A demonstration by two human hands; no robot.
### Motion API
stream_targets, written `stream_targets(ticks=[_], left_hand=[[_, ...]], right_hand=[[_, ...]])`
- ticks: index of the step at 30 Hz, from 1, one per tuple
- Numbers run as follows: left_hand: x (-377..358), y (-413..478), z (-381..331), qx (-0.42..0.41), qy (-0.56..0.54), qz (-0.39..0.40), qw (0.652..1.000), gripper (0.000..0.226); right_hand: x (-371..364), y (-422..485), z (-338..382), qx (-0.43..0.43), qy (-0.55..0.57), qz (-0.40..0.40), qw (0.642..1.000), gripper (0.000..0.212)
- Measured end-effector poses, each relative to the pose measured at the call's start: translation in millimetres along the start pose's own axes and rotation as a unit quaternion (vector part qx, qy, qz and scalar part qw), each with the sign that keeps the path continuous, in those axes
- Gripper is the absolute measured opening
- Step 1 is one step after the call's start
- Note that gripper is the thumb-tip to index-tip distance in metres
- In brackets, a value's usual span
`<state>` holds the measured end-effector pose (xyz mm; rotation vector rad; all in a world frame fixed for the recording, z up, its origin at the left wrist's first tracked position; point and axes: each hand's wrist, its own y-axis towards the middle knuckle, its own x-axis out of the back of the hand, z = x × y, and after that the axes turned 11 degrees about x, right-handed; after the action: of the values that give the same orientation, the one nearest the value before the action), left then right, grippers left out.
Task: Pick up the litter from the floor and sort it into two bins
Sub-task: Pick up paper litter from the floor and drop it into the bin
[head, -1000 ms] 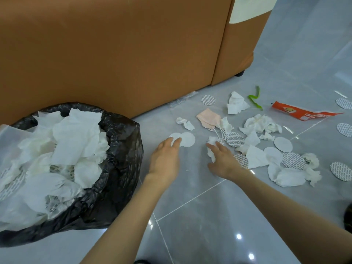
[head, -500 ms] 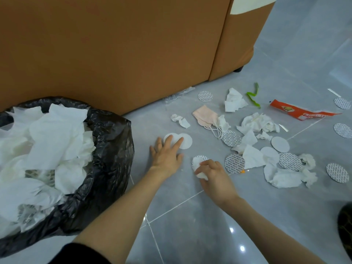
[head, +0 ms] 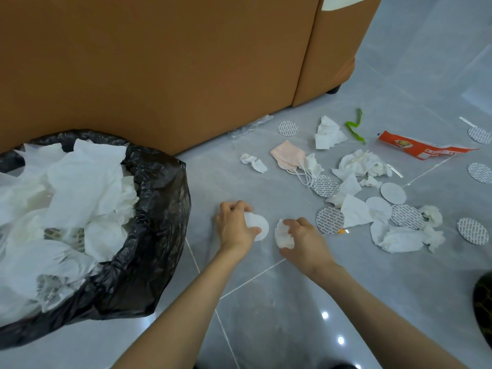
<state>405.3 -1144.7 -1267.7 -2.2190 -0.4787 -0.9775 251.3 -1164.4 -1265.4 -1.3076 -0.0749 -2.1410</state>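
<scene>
My left hand [head: 233,226] curls its fingers and thumb round white round discs [head: 257,225] on the grey floor. Beside it, my right hand [head: 303,239] grips a crumpled white tissue [head: 283,235] with a printed disc in it. A black-bagged bin [head: 149,214] heaped with white tissues stands at the left. Litter spreads to the right: printed discs [head: 330,220], plain white discs [head: 393,193], crumpled tissues [head: 399,239], a pink face mask [head: 288,156], a red wrapper [head: 423,149] and a green strip [head: 355,126].
A brown sofa [head: 173,65] rises just behind the bin and the litter. A clear plastic scrap [head: 250,127] lies at its foot. A dark object [head: 483,307] shows at the right edge. Bare grey tiles stretch near me.
My left hand went from flat on the white discs to curled round them. My right hand took the tissue and disc and drew back toward me. The view shifted slightly.
</scene>
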Motion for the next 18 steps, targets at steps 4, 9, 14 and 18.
stream_targets(ticks=[4, 9, 14, 18], left_hand=[[-1.8, -2.6, -0.7, 0.027, -0.041, 0.035, 0.998, 0.065], [-1.6, -7.0, 1.7, 0.018, -0.055, 0.059, 0.997, 0.058], [-1.7, -9.0, 3.4, 0.029, -0.029, 0.053, 0.998, 0.045], [-3.0, -10.4, 3.6, 0.035, -0.018, 0.049, 0.998, 0.043]], right_hand=[[-1.2, -3.0, 0.1, -0.005, 0.023, -0.021, 1.0, 0.057], [-1.8, -8.0, -2.4, 0.002, 0.02, -0.034, 0.999, 0.042], [-1.6, -12.0, -1.1, -0.012, -0.006, -0.04, 0.999, 0.034], [-3.8, -17.1, -1.1, -0.006, -0.011, -0.065, 0.998, 0.03]])
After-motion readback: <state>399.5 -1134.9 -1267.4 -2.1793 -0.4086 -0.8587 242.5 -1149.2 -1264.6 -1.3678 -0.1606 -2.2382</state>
